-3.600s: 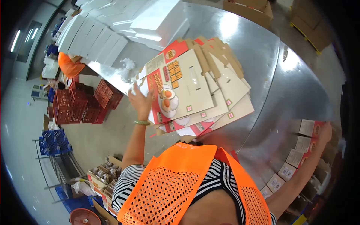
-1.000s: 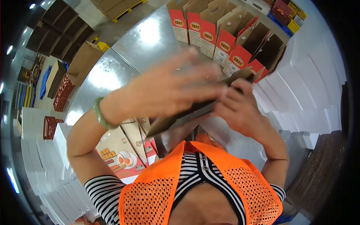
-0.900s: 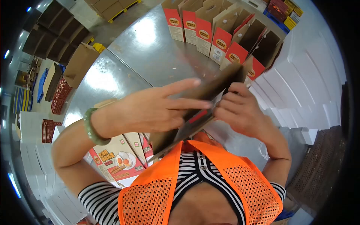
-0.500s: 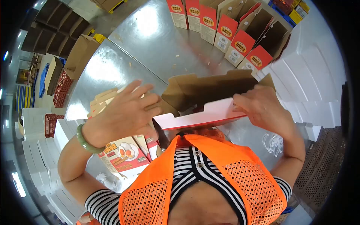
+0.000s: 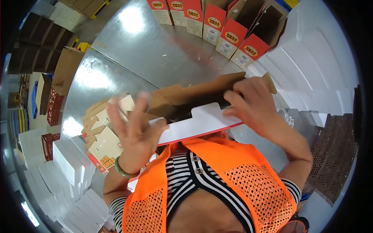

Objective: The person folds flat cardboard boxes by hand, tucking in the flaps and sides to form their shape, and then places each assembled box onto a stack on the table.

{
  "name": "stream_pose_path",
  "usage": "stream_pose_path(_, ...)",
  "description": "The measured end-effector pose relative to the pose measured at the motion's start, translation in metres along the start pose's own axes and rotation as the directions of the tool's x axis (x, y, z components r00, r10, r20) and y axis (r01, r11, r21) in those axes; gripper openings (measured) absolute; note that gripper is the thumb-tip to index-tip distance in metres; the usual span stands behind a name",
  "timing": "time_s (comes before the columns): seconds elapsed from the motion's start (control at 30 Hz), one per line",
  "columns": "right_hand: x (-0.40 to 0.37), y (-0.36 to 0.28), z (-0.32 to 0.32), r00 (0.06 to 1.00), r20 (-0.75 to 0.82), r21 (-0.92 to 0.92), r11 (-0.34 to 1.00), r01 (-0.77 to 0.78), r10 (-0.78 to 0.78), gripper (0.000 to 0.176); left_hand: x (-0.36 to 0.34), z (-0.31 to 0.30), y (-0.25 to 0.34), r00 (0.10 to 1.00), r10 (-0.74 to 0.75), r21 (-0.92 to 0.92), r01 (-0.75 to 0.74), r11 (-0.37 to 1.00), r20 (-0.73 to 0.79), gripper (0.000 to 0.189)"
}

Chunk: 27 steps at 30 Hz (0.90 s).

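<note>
As the right hand (image 5: 252,105) clamps its fingers on the carton (image 5: 198,116) to steady it, the left hand (image 5: 134,134) holds its fingers apart beside the near flap.

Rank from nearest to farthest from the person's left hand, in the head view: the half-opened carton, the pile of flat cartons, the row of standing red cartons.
1. The half-opened carton, beside the left hand, before the chest.
2. The pile of flat cartons, left on the table.
3. The row of standing red cartons, at its far side.
</note>
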State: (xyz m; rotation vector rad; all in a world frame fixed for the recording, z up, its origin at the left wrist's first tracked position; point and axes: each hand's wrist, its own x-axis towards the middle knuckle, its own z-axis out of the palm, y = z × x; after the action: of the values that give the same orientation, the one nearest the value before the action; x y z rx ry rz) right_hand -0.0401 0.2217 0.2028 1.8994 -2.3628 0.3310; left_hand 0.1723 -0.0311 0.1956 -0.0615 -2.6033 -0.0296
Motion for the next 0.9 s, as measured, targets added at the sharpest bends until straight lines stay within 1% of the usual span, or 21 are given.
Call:
stream_pose_path(0.03, -0.008, -0.003, 0.004, 1.0, 0.009, 0.003, 1.0, -0.002, 0.002, 0.06, -0.007, 0.001, 0.003, 0.984, -0.172, -0.052, 0.17, 0.984, -0.037, 0.018)
stream_pose_path(0.07, -0.013, -0.006, 0.008, 0.954, -0.299, -0.202, 0.978, -0.054, -0.009, 0.059, -0.014, 0.002, 0.007, 0.975, -0.199, 0.007, 0.201, 0.98, -0.103, 0.019)
stream_pose_path(0.1, -0.012, -0.005, 0.014, 0.884, -0.465, -0.17, 0.974, -0.15, 0.055, 0.054, -0.018, 0.012, 0.007, 0.975, -0.199, 0.005, 0.2, 0.98, -0.101, 0.019)
stream_pose_path(0.13, -0.011, -0.004, 0.019, 0.776, -0.619, -0.104, 0.967, -0.231, 0.119, 0.049, -0.025, 0.022, 0.007, 0.952, -0.28, -0.307, 0.232, 0.923, -0.121, 0.024)
stream_pose_path(0.17, -0.01, -0.004, 0.025, 0.644, -0.745, -0.018, 0.959, -0.283, 0.176, 0.047, -0.029, 0.028, 0.008, 0.924, -0.366, -0.589, 0.234, 0.773, -0.113, 0.029)
stream_pose_path(0.2, -0.011, -0.001, 0.015, 0.495, -0.497, 0.717, 0.659, -0.229, 0.713, 0.048, -0.027, 0.025, 0.005, 0.957, -0.276, -0.593, 0.171, 0.787, -0.091, 0.066)
stream_pose_path(0.23, -0.014, 0.003, 0.009, 0.423, 0.079, 0.997, -0.064, -0.05, 0.903, 0.053, -0.031, 0.028, 0.002, 0.955, -0.284, -0.593, 0.179, 0.785, -0.088, 0.066)
stream_pose_path(0.27, -0.039, 0.041, 0.037, 0.644, 0.119, 0.993, -0.095, -0.072, 0.756, 0.066, -0.034, 0.033, -0.001, 0.967, -0.242, -0.677, 0.126, 0.725, -0.079, 0.081)
stream_pose_path(0.3, -0.035, 0.038, 0.036, 0.646, 0.115, 0.993, -0.093, -0.069, 0.754, 0.066, -0.034, 0.036, -0.003, 0.978, -0.195, -0.753, 0.072, 0.654, -0.077, 0.097)
stream_pose_path(0.33, -0.029, 0.031, 0.036, 0.697, 0.094, 0.995, -0.057, -0.076, 0.711, 0.065, -0.031, 0.027, -0.001, 0.98, -0.186, -0.746, 0.181, 0.641, 0.078, 0.105)
stream_pose_path(0.37, -0.027, 0.027, 0.037, 0.744, 0.081, 0.996, -0.027, -0.084, 0.664, 0.064, -0.032, 0.029, 0.001, 0.978, -0.189, -0.745, 0.187, 0.64, 0.083, 0.105)
stream_pose_path(0.43, -0.034, 0.028, 0.046, 0.739, 0.089, 0.995, -0.027, -0.096, 0.668, 0.063, -0.036, 0.038, 0.011, 0.827, -0.513, -0.883, 0.398, 0.249, 0.228, 0.094)
stream_pose_path(0.5, -0.044, 0.027, 0.052, 0.772, 0.056, 0.998, -0.033, -0.045, 0.633, 0.071, -0.036, 0.044, 0.022, 0.564, -0.749, -0.937, 0.25, -0.246, 0.347, 0.083)
stream_pose_path(0.57, -0.052, 0.024, 0.053, 0.833, -0.017, 1.0, 0.007, 0.016, 0.553, 0.088, -0.028, 0.032, 0.022, 0.644, -0.65, -0.868, 0.494, -0.048, 0.403, 0.088)
stream_pose_path(0.6, -0.053, 0.023, 0.052, 0.834, 0.042, 0.999, -0.002, -0.049, 0.55, 0.092, -0.021, 0.031, 0.023, 0.657, -0.634, -0.855, 0.518, -0.013, 0.407, 0.093)
stream_pose_path(0.63, -0.049, 0.026, 0.046, 0.876, 0.043, 0.998, 0.018, -0.059, 0.48, 0.085, -0.014, 0.032, 0.023, 0.674, -0.613, -0.842, 0.538, 0.025, 0.413, 0.097)
stream_pose_path(0.7, -0.037, 0.029, 0.026, 0.91, 0.044, 0.997, 0.037, -0.065, 0.413, 0.08, -0.014, 0.026, 0.014, 0.568, -0.551, -0.713, 0.697, -0.073, 0.612, 0.095)
stream_pose_path(0.77, -0.024, 0.02, 0.002, 0.854, 0.379, 0.858, 0.21, -0.469, 0.358, 0.069, -0.013, 0.029, 0.008, 0.541, -0.51, -0.68, 0.723, -0.124, 0.668, 0.087)
stream_pose_path(0.8, -0.021, 0.02, -0.001, 0.869, 0.346, 0.82, 0.336, -0.463, 0.353, 0.064, -0.012, 0.032, 0.006, 0.508, -0.478, -0.645, 0.743, -0.177, 0.717, 0.079)
stream_pose_path(0.83, -0.018, 0.017, -0.006, 0.864, 0.348, 0.813, 0.341, -0.471, 0.365, 0.064, -0.01, 0.034, 0.001, 0.515, -0.466, -0.648, 0.739, -0.182, 0.719, 0.079)
stream_pose_path(0.9, -0.013, 0.013, -0.015, 0.801, 0.385, 0.619, 0.515, -0.593, 0.459, 0.061, -0.003, 0.036, -0.005, 0.514, -0.403, -0.563, 0.826, -0.005, 0.757, 0.057)
